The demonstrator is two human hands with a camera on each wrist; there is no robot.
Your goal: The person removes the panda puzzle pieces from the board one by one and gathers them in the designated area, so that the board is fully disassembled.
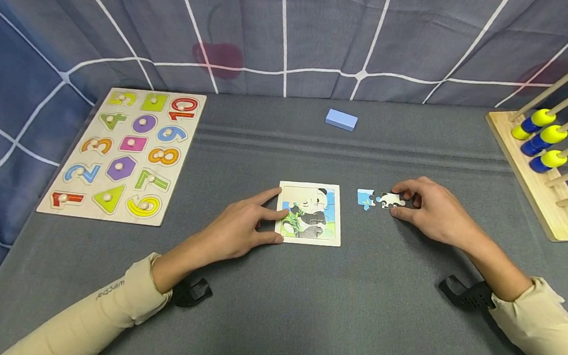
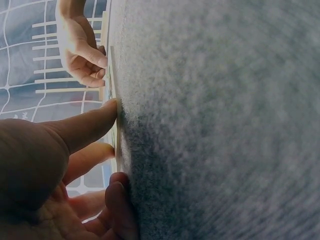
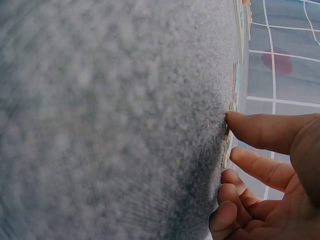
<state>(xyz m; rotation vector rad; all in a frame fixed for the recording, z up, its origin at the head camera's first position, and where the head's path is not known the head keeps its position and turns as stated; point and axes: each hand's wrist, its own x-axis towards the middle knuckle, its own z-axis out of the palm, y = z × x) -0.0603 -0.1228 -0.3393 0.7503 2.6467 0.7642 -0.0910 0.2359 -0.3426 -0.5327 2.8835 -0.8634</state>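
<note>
Clock taken from the head view, 12 at the far side. Square pale-wood panda jigsaw tray flat near the middle of the counter, which has a dark grey cloth surface; sides run 12–6 and 9–3, no clear long axis; panda's head toward 12, feet toward 6, paler area toward 11. Between 2 and 3 o'clock of the tray, just beside it, two loose pieces in a 9–3 row: blue jigsaw piece with a green leaf print, tab toward 6, and black-and-white jigsaw piece, long axis 9–3. Cannot tell whether the two interlock. Left hand comes in from 8, fingers spread and fairly straight, tips and thumb resting along the tray's 9 o'clock side. Right hand comes in from 4, thumb and forefinger nearly together, pinching the black-and-white piece at its 3 o'clock end. Outlying: pale wooden number-and-shape board between 9 and 10; light-blue rectangular block just past 12; wooden rod abacus with yellow and blue beads between 2 and 3, well apart.
</note>
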